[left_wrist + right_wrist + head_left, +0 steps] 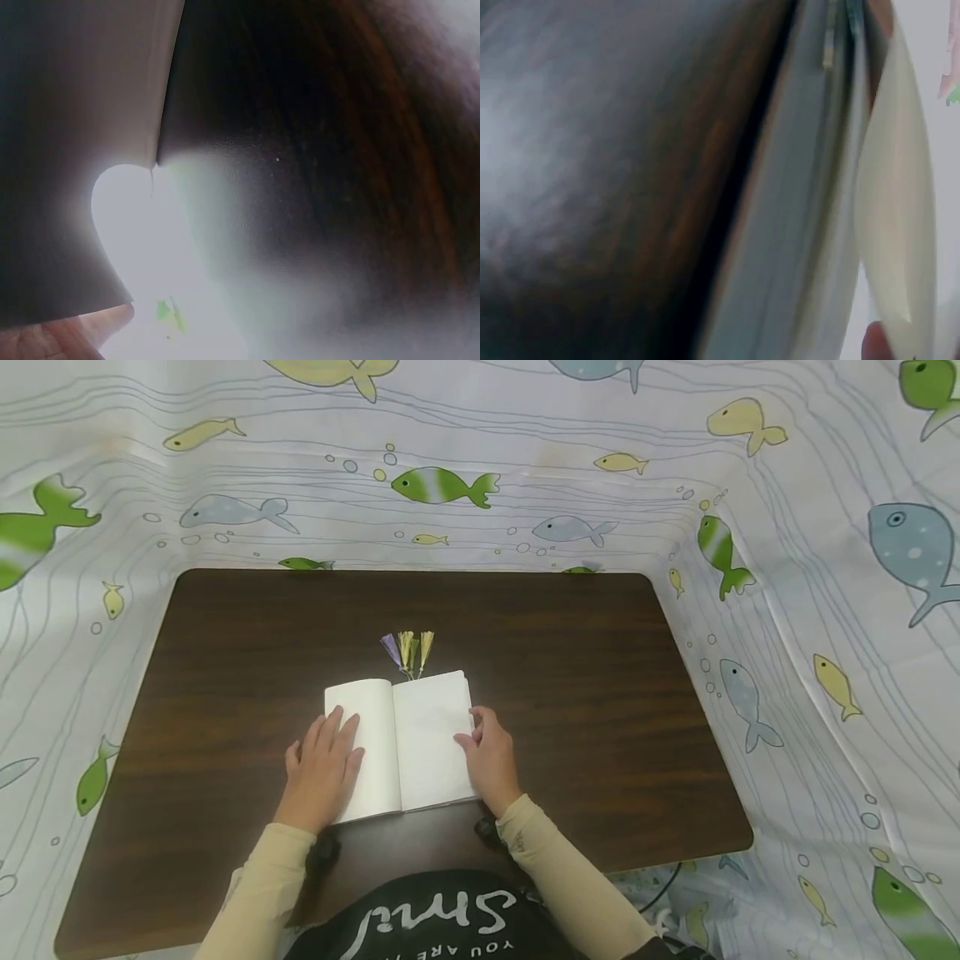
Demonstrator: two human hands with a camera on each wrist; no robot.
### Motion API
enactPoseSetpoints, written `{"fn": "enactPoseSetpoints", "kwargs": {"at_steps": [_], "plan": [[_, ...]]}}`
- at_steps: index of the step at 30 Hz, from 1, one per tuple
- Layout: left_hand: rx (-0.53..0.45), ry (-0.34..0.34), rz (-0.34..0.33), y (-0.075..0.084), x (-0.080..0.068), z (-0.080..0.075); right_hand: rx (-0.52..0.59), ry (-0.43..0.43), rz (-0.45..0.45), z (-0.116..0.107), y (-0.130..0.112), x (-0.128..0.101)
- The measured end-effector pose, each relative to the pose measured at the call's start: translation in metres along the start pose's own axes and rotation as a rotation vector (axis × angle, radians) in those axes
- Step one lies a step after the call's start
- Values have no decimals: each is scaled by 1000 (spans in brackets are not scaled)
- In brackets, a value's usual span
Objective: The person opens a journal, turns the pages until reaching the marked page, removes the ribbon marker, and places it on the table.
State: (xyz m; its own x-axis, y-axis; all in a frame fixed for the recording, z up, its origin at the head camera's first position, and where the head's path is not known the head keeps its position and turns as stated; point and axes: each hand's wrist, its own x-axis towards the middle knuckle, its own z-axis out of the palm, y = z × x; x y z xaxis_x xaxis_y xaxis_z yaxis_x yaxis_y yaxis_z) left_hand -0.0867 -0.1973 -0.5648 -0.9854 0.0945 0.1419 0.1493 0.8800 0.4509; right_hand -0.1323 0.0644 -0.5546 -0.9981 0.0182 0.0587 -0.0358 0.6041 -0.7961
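An open notebook [431, 739] with blank white pages lies near the table's front edge. My left hand [318, 768] rests on its left page, fingers extended. At the right edge, my right hand [491, 760] pinches a page, thumb on top and the other fingers bent at the side. In the right wrist view, that page [896, 187] bows away from the pages beneath, with a fingertip [875, 341] at its lower end. The left wrist view has the shaded notebook [82, 112] and part of the left hand [45, 341] at the bottom left.
Purple, yellow and green tassels [406, 647] stick out above the notebook's top. Beneath is a dark brown wooden table [585, 693] with rounded corners. A white cloth [510, 435] printed with fish surrounds it. The person's dark lettered shirt [435, 910] is at the front.
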Motion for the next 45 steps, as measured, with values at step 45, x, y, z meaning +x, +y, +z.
{"fn": "enactPoseSetpoints", "kwargs": {"at_steps": [45], "plan": [[-56, 27, 19, 2, -5, -3, 142, -683, -415, 13, -22, -26]]}}
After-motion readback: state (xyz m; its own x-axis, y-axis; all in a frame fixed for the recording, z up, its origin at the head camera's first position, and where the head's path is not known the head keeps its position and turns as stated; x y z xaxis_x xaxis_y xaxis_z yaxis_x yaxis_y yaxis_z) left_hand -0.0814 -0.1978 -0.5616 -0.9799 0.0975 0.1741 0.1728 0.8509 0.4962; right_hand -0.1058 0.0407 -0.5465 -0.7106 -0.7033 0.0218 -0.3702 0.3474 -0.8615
